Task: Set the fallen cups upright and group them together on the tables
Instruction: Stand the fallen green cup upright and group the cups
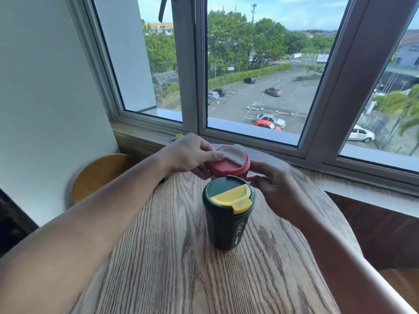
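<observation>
You've got both hands on the red cup [229, 165] right now, and it sits just behind the green cup [227, 214], nearly touching it, toward the window [249, 71]. Your left hand [188, 155] wraps the lid from the far left side of the green cup, thumb pressed on the rim by the pale flap [235, 155]. Your right hand [269, 180] closes in on the red cup's other side, fingers curled against its wall; whether they fully grip it I can't tell, but they touch it. The green cup stands upright on the round wooden table [158, 257], yellow flip tab [233, 199] facing you, nobody holding it.

Here's how I'd judge the handling: these look like hard plastic travel tumblers with lids on, so stiff, probably light if empty, and smooth enough to slide in a loose grip. The pale flap looks like the soft or hinged part, so don't lift by it; it may pop open. Take the body below the lid, fingers round the wall.

Beyond your left hand, further left of the green cup near the sill, something dark with a yellow cap [178, 135] peeks out. It may be another cup, mostly hidden. The red cup's base is hidden, so I can't say whether it stands flat.
</observation>
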### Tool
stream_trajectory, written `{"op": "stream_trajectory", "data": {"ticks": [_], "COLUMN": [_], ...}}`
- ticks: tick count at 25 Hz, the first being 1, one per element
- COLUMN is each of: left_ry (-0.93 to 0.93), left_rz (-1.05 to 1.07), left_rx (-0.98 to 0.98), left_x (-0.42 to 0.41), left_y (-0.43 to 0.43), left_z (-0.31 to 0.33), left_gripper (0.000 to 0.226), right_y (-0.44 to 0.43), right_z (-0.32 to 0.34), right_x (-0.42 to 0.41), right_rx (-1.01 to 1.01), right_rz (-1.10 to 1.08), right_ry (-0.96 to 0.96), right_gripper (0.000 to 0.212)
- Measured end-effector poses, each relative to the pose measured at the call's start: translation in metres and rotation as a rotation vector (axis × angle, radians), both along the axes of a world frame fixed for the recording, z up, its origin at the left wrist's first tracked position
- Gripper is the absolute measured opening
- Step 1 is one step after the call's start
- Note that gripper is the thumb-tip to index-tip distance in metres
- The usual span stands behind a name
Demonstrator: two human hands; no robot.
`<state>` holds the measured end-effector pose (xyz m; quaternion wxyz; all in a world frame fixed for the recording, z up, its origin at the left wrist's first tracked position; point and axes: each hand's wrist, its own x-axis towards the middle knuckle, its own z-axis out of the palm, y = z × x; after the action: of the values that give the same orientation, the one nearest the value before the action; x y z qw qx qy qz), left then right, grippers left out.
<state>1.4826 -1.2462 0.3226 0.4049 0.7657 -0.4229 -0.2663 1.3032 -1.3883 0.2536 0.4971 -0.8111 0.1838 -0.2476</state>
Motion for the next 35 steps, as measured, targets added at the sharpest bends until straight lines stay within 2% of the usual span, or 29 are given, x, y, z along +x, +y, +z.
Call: {"op": "stream_trajectory", "data": {"ticks": [3,8,9,12,15,17,20,22,24,26,29,33,35], "left_ry": [0.005,-0.044,-0.122,-0.527,-0.646,-0.617,-0.440,-0.382,-0.378,-0.359,-0.328,-0.205,-0.119], "left_rz": [-0.008,0.026,0.064,0.252,0.365,0.378,0.391,0.388,0.392,0.415,0.416,0.257,0.150], "left_rx": [-0.013,-0.041,-0.065,-0.045,0.139,0.267,0.330,0.349,0.338,0.252,0.021,-0.221,-0.304], "left_x": [0.001,0.010,0.017,0.052,0.088,0.101,0.104,0.105,0.105,0.102,0.093,0.075,0.059], "left_y": [0.000,0.000,0.000,-0.002,0.000,0.001,0.000,-0.004,-0.005,-0.001,0.013,0.046,0.059], "left_z": [-0.002,-0.003,-0.004,-0.012,-0.029,-0.042,-0.048,-0.049,-0.052,-0.054,-0.052,-0.046,-0.045], "left_gripper": [0.034,0.041,0.042,0.037,0.044,0.059,0.087,0.098,0.100,0.093,0.091,0.113,0.106], "right_y": [0.001,0.002,0.002,0.005,0.014,0.017,0.019,0.020,0.021,0.020,0.019,0.019,0.019], "right_z": [-0.001,-0.004,-0.003,0.004,0.016,0.019,0.023,0.024,0.023,0.021,0.020,0.019,0.018], "right_x": [0.001,0.003,0.003,0.001,-0.005,-0.010,-0.014,-0.014,-0.013,-0.012,-0.011,-0.010,-0.010], "right_rx": [0.027,0.038,0.035,-0.024,-0.112,-0.165,-0.265,-0.291,-0.258,-0.223,-0.221,-0.219,-0.211], "right_rz": [-0.029,-0.059,-0.069,-0.116,-0.155,-0.094,0.029,0.098,0.142,0.160,0.161,0.159,0.159], "right_ry": [-0.024,-0.040,-0.044,-0.079,-0.153,-0.196,-0.128,-0.075,-0.076,-0.081,-0.089,-0.104,-0.113], "right_gripper": [0.051,0.027,0.022,0.018,0.017,0.024,0.040,0.037,0.032,0.028,0.026,0.026,0.026]}}
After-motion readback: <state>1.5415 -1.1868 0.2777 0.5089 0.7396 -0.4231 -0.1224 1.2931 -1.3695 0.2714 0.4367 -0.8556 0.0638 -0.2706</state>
